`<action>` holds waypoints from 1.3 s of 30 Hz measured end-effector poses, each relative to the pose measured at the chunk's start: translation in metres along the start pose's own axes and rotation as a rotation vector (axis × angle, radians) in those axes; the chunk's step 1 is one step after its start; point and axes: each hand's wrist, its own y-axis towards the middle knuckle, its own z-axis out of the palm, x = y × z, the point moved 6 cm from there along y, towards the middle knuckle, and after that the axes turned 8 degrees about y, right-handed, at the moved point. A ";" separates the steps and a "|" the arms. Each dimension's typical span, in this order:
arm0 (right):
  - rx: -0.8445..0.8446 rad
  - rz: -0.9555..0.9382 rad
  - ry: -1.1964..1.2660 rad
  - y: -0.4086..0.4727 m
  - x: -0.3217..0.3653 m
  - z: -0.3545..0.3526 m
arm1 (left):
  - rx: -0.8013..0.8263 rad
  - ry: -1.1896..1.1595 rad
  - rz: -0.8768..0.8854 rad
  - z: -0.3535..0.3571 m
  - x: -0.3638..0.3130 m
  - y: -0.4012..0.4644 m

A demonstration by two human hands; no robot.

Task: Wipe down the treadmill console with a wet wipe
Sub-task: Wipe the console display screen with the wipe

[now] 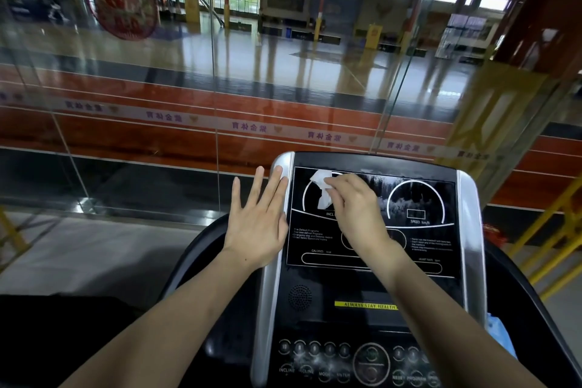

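Glossy black console (371, 290): right hand (356, 208) pinches crumpled, seemingly damp wipe (322, 187); left hand (256, 217) flat, released.

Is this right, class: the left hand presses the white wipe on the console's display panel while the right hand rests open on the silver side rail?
Not quite: the hands are swapped. In the head view the right hand presses the white wipe on the display panel, while the left hand rests open on the silver side rail.

The right hand (356, 208) hides the middle of the console (371, 293) display. At six o'clock the frame edge crops the button row (356, 362); its labels blur. The small instruction print (310, 235) is unreadable.
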 end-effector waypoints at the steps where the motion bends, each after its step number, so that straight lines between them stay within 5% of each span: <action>1: -0.037 -0.022 0.006 -0.001 0.003 -0.002 | 0.002 0.001 0.000 0.000 0.000 0.000; 9: -0.004 -0.054 -0.175 -0.007 -0.005 0.014 | 0.003 0.002 0.001 0.001 -0.001 0.000; 22: 0.078 0.033 -0.100 0.016 0.029 0.058 | -0.015 -0.021 -0.001 0.002 0.001 -0.001; 25: 0.008 -0.066 -0.211 0.008 0.014 0.039 | -0.005 -0.020 0.001 0.003 0.001 -0.001; 31: -0.134 0.114 -0.288 -0.012 -0.032 -0.005 | 0.019 -0.019 0.003 0.006 0.001 -0.001; 39: 0.041 0.030 -0.129 0.015 0.033 0.052 | 0.004 0.007 -0.004 0.004 0.001 -0.002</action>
